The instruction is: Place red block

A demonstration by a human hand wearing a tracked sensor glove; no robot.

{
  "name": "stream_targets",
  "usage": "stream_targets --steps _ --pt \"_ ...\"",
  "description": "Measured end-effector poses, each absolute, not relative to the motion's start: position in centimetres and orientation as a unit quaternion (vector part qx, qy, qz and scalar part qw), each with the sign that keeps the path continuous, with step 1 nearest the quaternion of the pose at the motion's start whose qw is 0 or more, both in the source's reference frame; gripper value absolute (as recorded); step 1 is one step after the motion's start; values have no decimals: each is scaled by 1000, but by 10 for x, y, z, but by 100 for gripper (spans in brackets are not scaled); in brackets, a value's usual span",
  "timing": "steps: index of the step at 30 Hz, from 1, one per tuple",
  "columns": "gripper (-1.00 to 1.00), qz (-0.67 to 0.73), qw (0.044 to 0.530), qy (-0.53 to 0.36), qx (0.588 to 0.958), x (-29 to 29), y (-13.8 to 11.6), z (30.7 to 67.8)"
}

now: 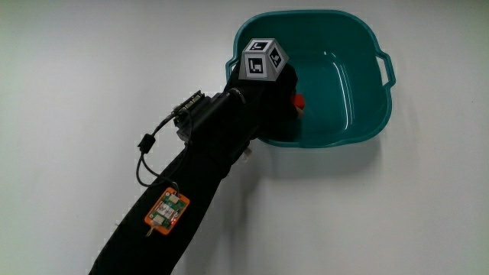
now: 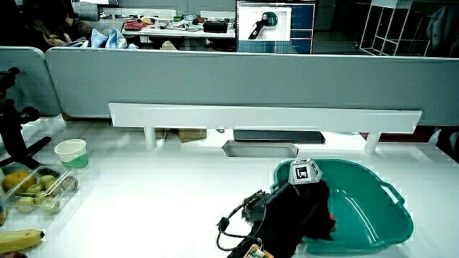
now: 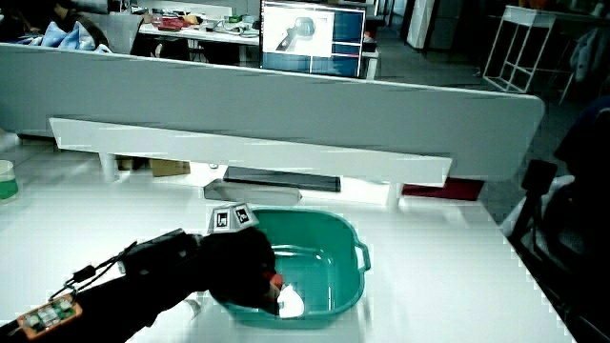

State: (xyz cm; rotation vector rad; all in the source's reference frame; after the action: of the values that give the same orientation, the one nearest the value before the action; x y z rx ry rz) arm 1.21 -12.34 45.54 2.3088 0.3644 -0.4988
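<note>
1. The hand (image 1: 271, 95) reaches over the rim of a teal basin (image 1: 359, 46) standing on the white bench (image 1: 92, 69), its fingers down inside the basin.
2. The red block (image 1: 299, 101) shows at the fingertips, low inside the basin near its floor; in a side view (image 3: 275, 282) it is likewise just visible, and the fingers appear clamped on it.
3. Judgement: the placing step is in hand, at or near set-down.
4. The next move calls for the block to be rested on the basin floor and the fingers parted.
5. Withdrawal should then clear the rim.
</note>
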Motion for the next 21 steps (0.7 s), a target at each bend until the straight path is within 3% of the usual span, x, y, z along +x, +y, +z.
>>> stream_targets --steps 14,21 --pt "0 -150 375 154 902 22 -120 458" --pt "-50 -151 366 155 905 18 -120 453"
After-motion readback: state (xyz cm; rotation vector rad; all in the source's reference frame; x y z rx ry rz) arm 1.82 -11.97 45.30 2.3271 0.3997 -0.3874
